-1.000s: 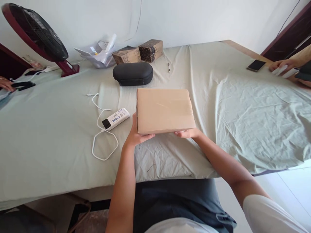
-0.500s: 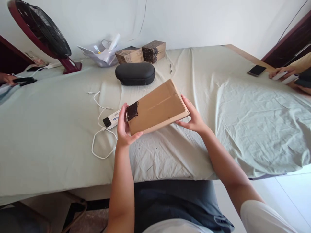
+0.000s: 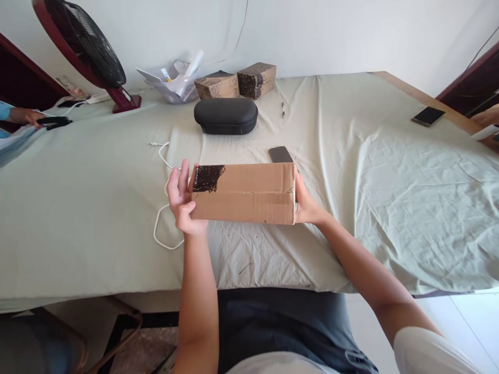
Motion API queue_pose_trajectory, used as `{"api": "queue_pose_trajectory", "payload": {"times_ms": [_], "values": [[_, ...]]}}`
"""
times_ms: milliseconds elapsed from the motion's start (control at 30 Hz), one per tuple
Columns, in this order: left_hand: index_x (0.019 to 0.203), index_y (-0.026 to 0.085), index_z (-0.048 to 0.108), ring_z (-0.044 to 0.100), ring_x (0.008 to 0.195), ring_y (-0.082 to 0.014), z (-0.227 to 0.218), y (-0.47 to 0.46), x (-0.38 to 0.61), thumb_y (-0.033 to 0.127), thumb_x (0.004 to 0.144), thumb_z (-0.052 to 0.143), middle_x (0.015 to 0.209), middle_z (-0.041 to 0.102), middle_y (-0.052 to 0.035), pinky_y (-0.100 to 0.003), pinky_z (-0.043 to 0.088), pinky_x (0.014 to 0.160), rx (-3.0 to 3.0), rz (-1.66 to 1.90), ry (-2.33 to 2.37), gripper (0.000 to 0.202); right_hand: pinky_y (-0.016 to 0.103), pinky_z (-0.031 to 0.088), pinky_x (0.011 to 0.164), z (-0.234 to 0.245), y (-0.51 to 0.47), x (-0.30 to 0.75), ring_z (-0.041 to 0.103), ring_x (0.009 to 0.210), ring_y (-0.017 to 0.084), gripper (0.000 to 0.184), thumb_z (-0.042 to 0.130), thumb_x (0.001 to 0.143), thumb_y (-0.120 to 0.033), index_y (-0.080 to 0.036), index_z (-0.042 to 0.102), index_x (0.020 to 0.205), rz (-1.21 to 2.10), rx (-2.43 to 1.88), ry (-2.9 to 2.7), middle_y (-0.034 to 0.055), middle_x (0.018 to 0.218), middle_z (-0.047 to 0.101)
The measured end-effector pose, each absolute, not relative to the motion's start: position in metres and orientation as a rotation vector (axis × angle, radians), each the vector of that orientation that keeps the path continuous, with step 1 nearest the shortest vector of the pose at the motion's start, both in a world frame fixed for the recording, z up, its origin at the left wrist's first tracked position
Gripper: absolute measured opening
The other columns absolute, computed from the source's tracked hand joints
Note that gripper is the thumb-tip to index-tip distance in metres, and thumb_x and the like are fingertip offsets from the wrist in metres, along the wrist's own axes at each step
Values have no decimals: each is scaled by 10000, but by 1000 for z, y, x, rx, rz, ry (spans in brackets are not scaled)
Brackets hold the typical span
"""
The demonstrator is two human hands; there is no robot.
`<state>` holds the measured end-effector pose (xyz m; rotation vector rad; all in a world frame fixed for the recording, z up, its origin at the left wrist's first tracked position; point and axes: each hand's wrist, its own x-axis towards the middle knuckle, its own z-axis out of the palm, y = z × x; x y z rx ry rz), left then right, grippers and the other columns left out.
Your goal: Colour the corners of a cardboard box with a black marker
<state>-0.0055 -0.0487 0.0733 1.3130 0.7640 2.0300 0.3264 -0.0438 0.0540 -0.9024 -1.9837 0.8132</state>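
Note:
I hold a brown cardboard box [image 3: 244,193] between both hands, lifted above the cloth-covered table [image 3: 97,208] with its seamed side facing me. A dark patch marks its upper left corner. My left hand [image 3: 183,200] grips the box's left end, fingers curled around the edge. My right hand [image 3: 306,202] presses on the right end. A dark phone [image 3: 280,154] lies on the cloth just behind the box. A white cable [image 3: 161,223] loops on the cloth beside my left hand.
A black oval case [image 3: 226,116] lies behind the box, with two patterned boxes [image 3: 236,83], a bag of papers [image 3: 175,83] and a red fan [image 3: 86,47] at the back. Another person's hand [image 3: 25,117] is at the far left. A phone [image 3: 428,116] lies far right.
The box lay flat on the cloth, then I lifted and turned it so its seamed side faces me. A phone behind it has come into view; the white power bank is now hidden.

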Motion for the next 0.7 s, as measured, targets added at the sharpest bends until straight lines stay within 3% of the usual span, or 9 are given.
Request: {"api": "queue_pose_trajectory", "payload": {"times_ms": [100,167,233,300,400,533,600,700], "values": [[1471,273,580,496,1557,-366,69,-45,4,679,784,791,1616,556,-137,-522,426,1297,1073,2061,1046,826,548,672,955,47,-49,314,467,1471,469,1492,874,658,-859,-325,1,1744,533,-922,-1936,227,1645,201],[1627,305,389,438,1598,-361,67,-46,15,844,747,777,1700,453,-152,-514,468,1261,944,1875,1130,1102,583,652,1003,41,-51,307,375,1535,492,1414,898,717,-781,-333,14,1725,266,-965,-1931,231,1628,179],[1708,391,169,407,1619,-347,69,-50,27,907,687,788,1775,345,-118,-488,548,1181,857,1655,1085,1302,657,587,1102,34,-51,301,308,1575,508,1318,896,801,-681,-360,-6,1707,7,-969,-1957,226,1656,115],[1710,444,82,386,1633,-324,75,-54,38,853,647,864,1804,294,-69,-444,586,1132,787,1529,1047,1382,705,534,1154,28,-48,299,311,1583,503,1216,856,884,-592,-388,-29,1693,-159,-931,-1988,215,1698,53],[1707,443,61,358,1647,-292,87,-55,47,711,593,964,1801,302,-39,-424,528,1206,717,1487,1071,1459,654,567,1144,24,-43,302,332,1596,464,1101,795,959,-497,-364,2,1710,-203,-825,-2065,210,1748,45],[1730,390,42,316,1664,-285,91,-49,35,648,681,935,1814,254,-66,-430,382,1326,864,1491,1135,1401,530,602,1141,30,-46,307,361,1614,388,852,725,1029,-282,-371,224,1712,-121,-669,-2233,151,1799,67],[1732,395,73,371,1631,-316,86,-46,22,592,732,915,1786,296,-95,-463,390,1318,984,1479,1182,1322,524,561,1197,36,-50,306,339,1637,370,781,682,1039,-186,-417,319,1691,-29,-594,-2296,89,1819,48],[1729,412,82,512,1506,-365,79,-50,4,528,681,937,1678,415,-131,-536,442,1265,1187,1554,1136,1357,560,477,1273,41,-57,300,306,1658,380,759,702,1047,-297,-488,343,1687,255,-493,-2228,13,1825,-29]]}}
